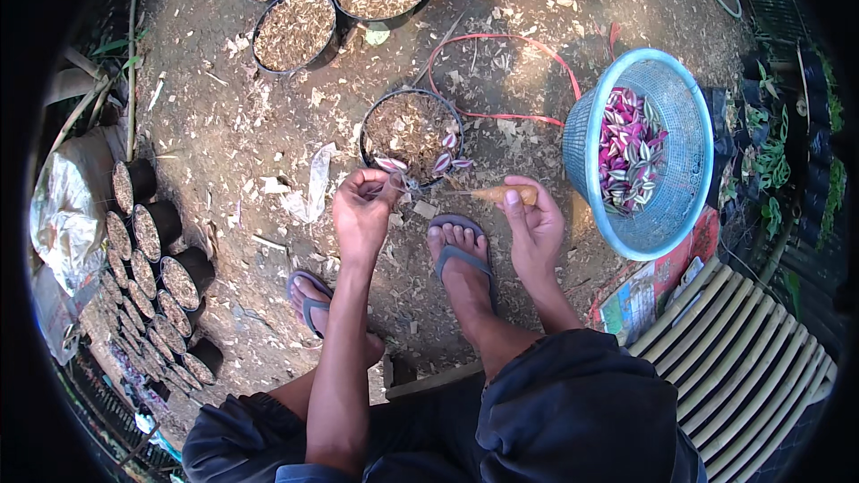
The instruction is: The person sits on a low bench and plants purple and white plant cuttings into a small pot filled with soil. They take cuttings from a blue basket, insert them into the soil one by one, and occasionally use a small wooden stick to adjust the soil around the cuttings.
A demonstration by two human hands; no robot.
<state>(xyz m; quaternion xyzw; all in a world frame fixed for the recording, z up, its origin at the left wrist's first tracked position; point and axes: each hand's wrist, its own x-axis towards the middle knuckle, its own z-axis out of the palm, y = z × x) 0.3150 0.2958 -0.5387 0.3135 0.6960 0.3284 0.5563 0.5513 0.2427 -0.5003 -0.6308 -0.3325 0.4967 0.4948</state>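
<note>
My left hand (366, 204) pinches a small thin item, perhaps a plant stem, at the near rim of a black plant pot (402, 127). The pot holds soil with wood shavings, and striped purple-and-silver leaf cuttings (443, 161) lean over its near right side. In my right hand (533, 215), right of the pot's near edge, is a tool's tan tapered handle (504, 195), its thin metal shaft pointing left at the left hand. A blue plastic basket (691, 161) on the right holds many purple-and-silver cuttings (631, 154).
Filled black pots (295, 30) line the far side, and several small ones (181, 282) stand at left. A red strap (503, 35) loops on the ground behind the pot. At lower right is a bamboo slatted surface (738, 362). My sandalled feet (463, 255) are close below the pot.
</note>
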